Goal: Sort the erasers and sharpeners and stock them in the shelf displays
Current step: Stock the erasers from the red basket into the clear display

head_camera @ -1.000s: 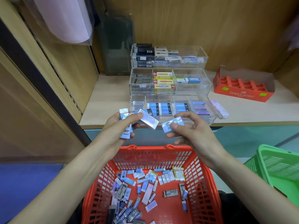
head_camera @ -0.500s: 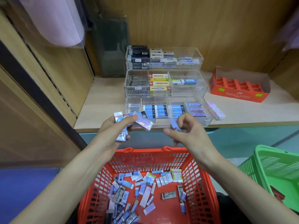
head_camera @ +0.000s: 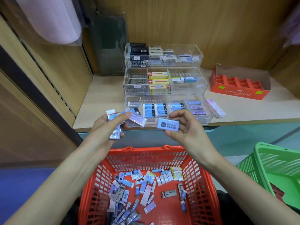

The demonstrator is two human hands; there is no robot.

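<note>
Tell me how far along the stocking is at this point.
Done: the clear tiered display already holds rows of erasers in most compartments. In hand: the left hand grips a stack of erasers and the right hand pinches a light-purple eraser, both above the red basket. Left: many loose erasers lie in that basket, and some compartments have room. Probably midway at best.

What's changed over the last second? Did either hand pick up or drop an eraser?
The right hand has turned its blue eraser from edge-on to flat, so the printed label now faces up, pinched between thumb and fingers. Nothing was picked up or let go. The left hand still grips its bunch of erasers. The red basket and the clear display trays look as before.
</note>
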